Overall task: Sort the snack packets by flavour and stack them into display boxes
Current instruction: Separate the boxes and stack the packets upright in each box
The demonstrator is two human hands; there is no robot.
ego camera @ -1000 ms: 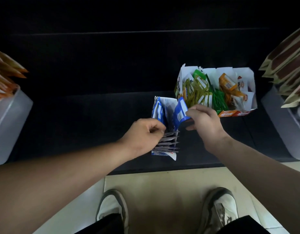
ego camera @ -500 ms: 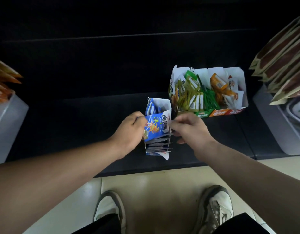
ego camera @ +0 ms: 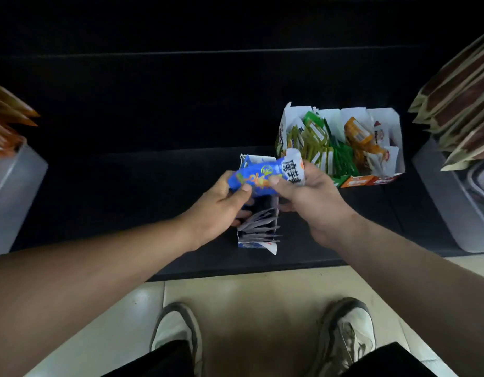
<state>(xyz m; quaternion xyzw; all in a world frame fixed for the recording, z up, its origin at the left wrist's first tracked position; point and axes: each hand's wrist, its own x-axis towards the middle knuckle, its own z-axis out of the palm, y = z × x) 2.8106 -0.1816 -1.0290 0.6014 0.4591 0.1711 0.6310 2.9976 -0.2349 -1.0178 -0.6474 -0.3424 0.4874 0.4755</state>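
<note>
Lifted and turned sideways since half a second ago: blue packet [ego camera: 258, 176], now above the narrow box [ego camera: 258, 242] of upright packets on the dark shelf [ego camera: 126, 200]. Gripped at one end by left hand [ego camera: 216, 210], thumb on top, fingers curled beneath. Pinched at its white end by right hand [ego camera: 314, 197]. Possibly more than one packet, too blurred to tell. Behind to the right, wider box [ego camera: 382, 115] with green and orange packets.

Bold black Chinese characters, seemingly 魔芋, on the white end of the blue packet [ego camera: 262, 174]
</note>
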